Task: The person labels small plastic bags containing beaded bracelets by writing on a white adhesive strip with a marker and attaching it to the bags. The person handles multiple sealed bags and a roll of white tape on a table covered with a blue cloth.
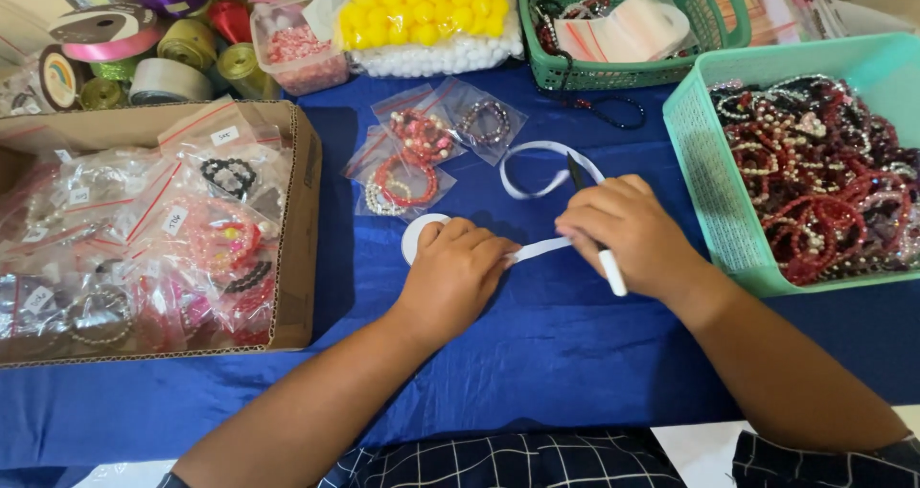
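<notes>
White ribbon (537, 249) at frame centre, pinched by left hand (450, 272) and scissors-gripping right hand (628, 234), risked slipping, likely skewing any cut.

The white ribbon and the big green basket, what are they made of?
The ribbon looks like smooth satin fabric: it curls in a soft loop and shines a little. The green basket looks like hard plastic, with a moulded grid of small holes in its wall and a matte finish.
</notes>
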